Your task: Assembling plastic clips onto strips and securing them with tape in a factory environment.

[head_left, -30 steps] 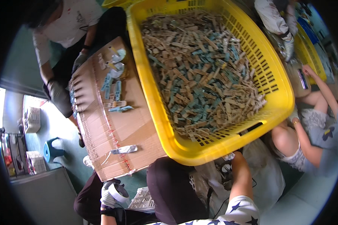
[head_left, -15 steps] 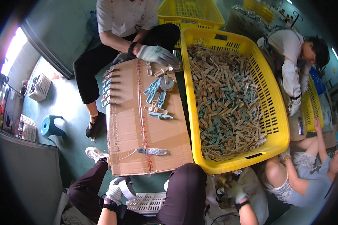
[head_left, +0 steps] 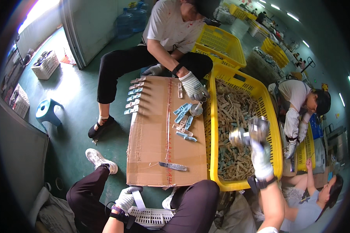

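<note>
My left hand (head_left: 125, 200), in a pale work glove, is closed on a white roll (head_left: 139, 200), which looks like tape, below the near edge of the cardboard. My gloved right hand (head_left: 261, 157) is raised over the yellow crate (head_left: 212, 155), gripping shiny silvery round pieces (head_left: 258, 130) smeared by motion; their exact kind is unclear. The crate holds a heap of beige and blue plastic clips (head_left: 237, 101). On the cardboard (head_left: 147, 155) lie loose blue clips (head_left: 182, 112), a round metallic piece (head_left: 196, 109) and a slim dark-grey thing (head_left: 173, 166).
Several clips (head_left: 135, 91) are clamped along the cardboard's left edge. Across from me a person's gloved hand (head_left: 193, 86) is at the cardboard's far right corner. A white basket (head_left: 151, 217) sits between my legs. Two people work at the right; a blue stool (head_left: 48, 111) stands left.
My right hand has come up from the sacks at lower right to above the crate, now with silvery pieces. My left hand keeps the roll, turned differently. The view has shifted.
</note>
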`<state>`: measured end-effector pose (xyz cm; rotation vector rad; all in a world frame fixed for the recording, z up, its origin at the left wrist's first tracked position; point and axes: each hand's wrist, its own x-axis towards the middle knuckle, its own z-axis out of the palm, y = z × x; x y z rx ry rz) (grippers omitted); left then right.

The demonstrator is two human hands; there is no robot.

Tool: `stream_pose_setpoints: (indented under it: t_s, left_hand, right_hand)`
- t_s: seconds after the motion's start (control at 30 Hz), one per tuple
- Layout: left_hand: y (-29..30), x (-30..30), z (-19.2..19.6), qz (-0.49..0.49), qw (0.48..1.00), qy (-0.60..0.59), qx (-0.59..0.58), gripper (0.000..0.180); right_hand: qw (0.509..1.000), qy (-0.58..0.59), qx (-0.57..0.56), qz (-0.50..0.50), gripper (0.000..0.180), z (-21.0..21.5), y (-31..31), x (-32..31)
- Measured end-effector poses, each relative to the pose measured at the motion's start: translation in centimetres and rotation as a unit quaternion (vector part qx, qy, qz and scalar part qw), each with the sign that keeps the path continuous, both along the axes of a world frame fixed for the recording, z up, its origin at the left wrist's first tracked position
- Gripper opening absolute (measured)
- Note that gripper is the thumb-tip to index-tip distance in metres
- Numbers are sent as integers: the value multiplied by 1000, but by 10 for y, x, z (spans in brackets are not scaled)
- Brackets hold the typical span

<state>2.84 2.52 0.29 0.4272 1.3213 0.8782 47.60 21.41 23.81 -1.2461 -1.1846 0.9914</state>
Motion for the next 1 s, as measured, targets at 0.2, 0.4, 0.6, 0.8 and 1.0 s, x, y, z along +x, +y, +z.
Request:
stream_pose_setpoints:
  t_s: [0.2, 0.4, 0.6, 0.8, 1.0]
  left_hand:
    - [3, 1, 14, 12, 999, -29, -24, 23]
    - [6, 0, 15, 36, 997, -38, -58, 19]
    - [11, -4, 19, -7, 998, -7, -61, 16]
    - [11, -4, 14, -23, 998, 0, -55, 19]
    - [3, -9, 7, -11, 998, -25, -61, 30]
  right_hand:
    - [993, -19, -26, -114, 21, -40, 165, -51]
    - [986, -141, -60, -72, 14, -107, 267, -100]
    - [970, -234, -33, -50, 24, -147, 335, -121]
    - [973, -202, -109, 29, 30, -132, 333, -131]
    - [958, -222, -108, 147, 29, -60, 306, -102]
